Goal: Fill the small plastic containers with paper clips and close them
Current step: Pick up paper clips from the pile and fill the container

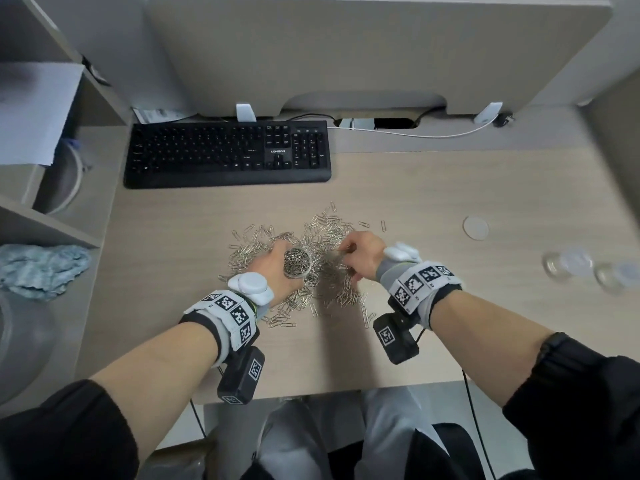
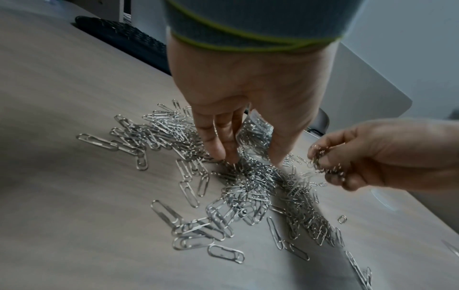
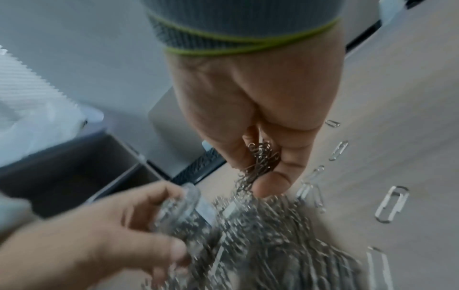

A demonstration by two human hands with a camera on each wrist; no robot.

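On the worktop (image 1: 433,188), centre front: loose pile of paper clips (image 1: 322,233), spread wide, a few strays off to the right edge of the pile. Left hand (image 1: 273,268) sits in the pile, grip closed round a small clear container (image 1: 297,263), mouth up, already packed with clips to about the rim. In the left wrist view the fingertips (image 2: 223,151) reach down into the clips on the worktop; the container shows only partly behind the fingers. Right hand (image 1: 360,254) is just beside the container on its right, grip pinched on a small bunch of clips (image 3: 261,157) between thumb and fingers; a few dangle down towards the pile. Right wrist view is blurred low down, so whether the bunch touches the pile I can't tell.

Well off to the right: a round clear lid (image 1: 476,228) lying flat by itself, and nearer the right edge two more clear containers (image 1: 568,265), blurred, lids or not unclear.

Behind the pile: black keyboard (image 1: 227,154), beige panel (image 1: 346,50) at the back, white cable (image 1: 415,134) along its foot. Crumpled bluish cloth (image 1: 41,266) on the low shelf at left.
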